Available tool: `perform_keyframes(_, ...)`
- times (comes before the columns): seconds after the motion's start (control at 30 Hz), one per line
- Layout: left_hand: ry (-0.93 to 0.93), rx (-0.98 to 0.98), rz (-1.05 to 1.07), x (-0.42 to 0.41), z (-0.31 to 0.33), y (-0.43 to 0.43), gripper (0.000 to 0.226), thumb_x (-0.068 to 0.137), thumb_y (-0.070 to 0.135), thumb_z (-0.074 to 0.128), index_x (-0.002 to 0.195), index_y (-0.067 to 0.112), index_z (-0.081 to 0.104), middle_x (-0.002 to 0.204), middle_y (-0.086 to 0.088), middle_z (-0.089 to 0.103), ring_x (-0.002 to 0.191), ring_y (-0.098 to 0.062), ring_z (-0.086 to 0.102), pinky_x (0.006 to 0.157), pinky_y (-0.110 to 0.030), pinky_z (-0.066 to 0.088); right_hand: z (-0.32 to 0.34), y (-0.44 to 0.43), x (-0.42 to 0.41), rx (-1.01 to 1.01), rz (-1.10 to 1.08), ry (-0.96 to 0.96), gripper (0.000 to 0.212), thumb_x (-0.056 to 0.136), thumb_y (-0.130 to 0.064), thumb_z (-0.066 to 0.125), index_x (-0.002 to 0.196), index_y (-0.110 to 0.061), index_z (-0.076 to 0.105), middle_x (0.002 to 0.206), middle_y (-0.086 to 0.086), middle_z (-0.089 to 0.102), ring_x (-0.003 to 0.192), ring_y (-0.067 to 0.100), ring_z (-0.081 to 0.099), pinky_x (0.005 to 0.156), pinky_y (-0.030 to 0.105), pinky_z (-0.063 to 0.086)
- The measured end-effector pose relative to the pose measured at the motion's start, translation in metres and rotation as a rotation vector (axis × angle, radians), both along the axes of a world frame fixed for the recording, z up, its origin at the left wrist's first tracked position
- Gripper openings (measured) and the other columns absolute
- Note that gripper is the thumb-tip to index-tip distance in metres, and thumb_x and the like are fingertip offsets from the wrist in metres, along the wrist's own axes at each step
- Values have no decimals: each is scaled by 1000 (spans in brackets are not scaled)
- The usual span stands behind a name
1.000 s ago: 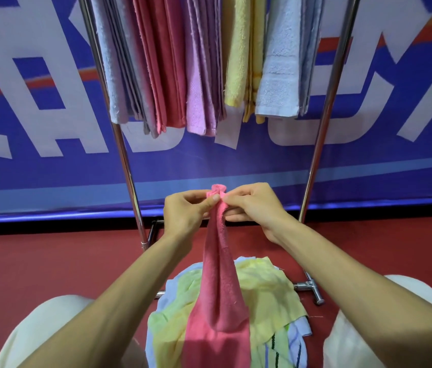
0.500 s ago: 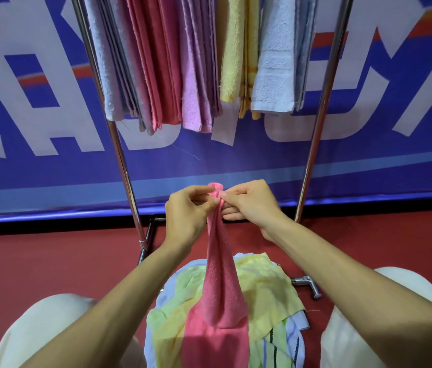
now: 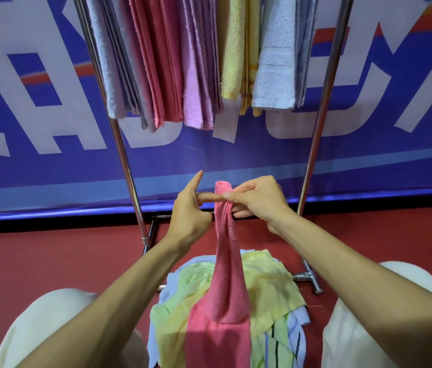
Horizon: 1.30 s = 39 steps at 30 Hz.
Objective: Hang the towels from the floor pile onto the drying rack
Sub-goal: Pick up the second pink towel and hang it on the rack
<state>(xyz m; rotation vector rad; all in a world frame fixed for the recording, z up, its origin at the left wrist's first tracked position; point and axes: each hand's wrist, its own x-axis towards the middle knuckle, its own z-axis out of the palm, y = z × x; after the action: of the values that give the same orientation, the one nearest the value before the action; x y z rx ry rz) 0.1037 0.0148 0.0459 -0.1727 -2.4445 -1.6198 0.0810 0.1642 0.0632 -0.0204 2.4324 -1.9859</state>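
A pink towel (image 3: 226, 282) rises from the floor pile (image 3: 270, 290) in a bunched column. My right hand (image 3: 258, 201) pinches its top corner. My left hand (image 3: 192, 208) is beside that corner with thumb and forefinger spread apart, the forefinger touching the cloth. The pile of yellow, green, white and striped towels lies on the red floor between my knees. Behind it stands the metal drying rack (image 3: 315, 144), and several hung towels (image 3: 199, 57) in grey, pink, lilac, yellow and pale blue fill its bar.
A blue banner with large white letters (image 3: 37, 107) forms the wall behind the rack. The rack's foot with a metal joint (image 3: 311, 277) lies on the floor just right of the pile. My knees in cream trousers (image 3: 50, 328) flank the pile.
My left hand has let go its pinch on the towel's corner and spread its thumb and forefinger. The right hand keeps its hold at the same height.
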Motion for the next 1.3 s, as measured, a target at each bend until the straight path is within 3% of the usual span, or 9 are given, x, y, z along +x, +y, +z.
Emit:
perform_keyframes(0.13, -80, 83, -86, -9, -2, -2, 91, 71, -26, 44, 151, 16, 26, 92, 24, 72, 82, -17, 50, 65, -17, 44, 8, 8, -5, 10, 38, -1, 5, 82, -5, 71, 79, -1, 72, 68, 14, 66, 58, 17, 67, 55, 30, 60)
perform_keyframes(0.27, -47, 188, -114, -10, 5, -5, 78, 73, -22, 59, 139, 16, 44, 94, 6, 73, 86, -31, 62, 84, -30, 55, 17, 17, -5, 38, 208, 7, 6, 86, -2, 67, 90, 2, 71, 74, 10, 68, 68, 17, 69, 55, 30, 59)
perform_keyframes(0.37, 30, -77, -78, -10, 14, -13, 77, 74, -2, 77, 139, 21, 43, 99, 1, 52, 88, -14, 51, 86, -21, 48, 19, 21, -2, 150, 374, 53, 11, 89, -3, 65, 98, 1, 70, 84, 14, 67, 78, 18, 67, 55, 30, 59)
perform_keyframes(0.47, 62, -375, -144, -9, 20, -24, 84, 73, 23, 83, 140, 41, 35, 114, 0, 32, 110, -15, 35, 101, -26, 34, 19, 24, -1, 204, 492, 106, 13, 90, -3, 64, 101, -1, 70, 88, 26, 64, 82, 22, 63, 59, 30, 59)
perform_keyframes(0.57, 2, -371, -262, -6, 28, -32, 50, 74, 32, 80, 118, 39, 55, 111, 7, 47, 109, -10, 46, 96, -23, 38, 21, 27, 1, 188, 571, 157, 14, 91, -1, 62, 103, -1, 69, 91, 21, 66, 82, 19, 63, 64, 31, 59)
perform_keyframes(0.67, -54, -274, -342, -2, 33, -33, 19, 78, 27, 78, 90, 17, 67, 71, 16, 59, 66, 1, 53, 64, -14, 42, 24, 31, 0, 167, 593, 188, 14, 91, 0, 61, 103, -1, 68, 91, 12, 68, 82, 14, 65, 70, 37, 59)
perform_keyframes(1.0, 117, -272, -92, -1, 28, -26, 16, 77, 29, 79, 77, 16, 70, 60, 7, 58, 55, -2, 46, 53, -16, 38, 25, 32, -2, 175, 437, 255, 11, 88, -7, 68, 97, -3, 71, 83, 10, 68, 74, 11, 63, 63, 19, 52)
perform_keyframes(1.13, 123, -266, -37, -1, 25, -24, 15, 76, 30, 80, 77, 16, 72, 64, -2, 66, 56, -4, 48, 54, -20, 39, 19, 28, -5, 191, 369, 241, 16, 82, -16, 76, 91, -3, 73, 78, 10, 71, 70, 11, 65, 66, 23, 54)
perform_keyframes(1.3, 62, -111, -32, -3, 24, -20, 10, 76, 25, 80, 76, 17, 74, 70, -11, 68, 60, -10, 53, 59, -33, 47, 18, 30, -10, 163, 327, 242, 14, 75, -4, 80, 87, -1, 74, 79, 17, 73, 71, 19, 70, 76, 32, 59)
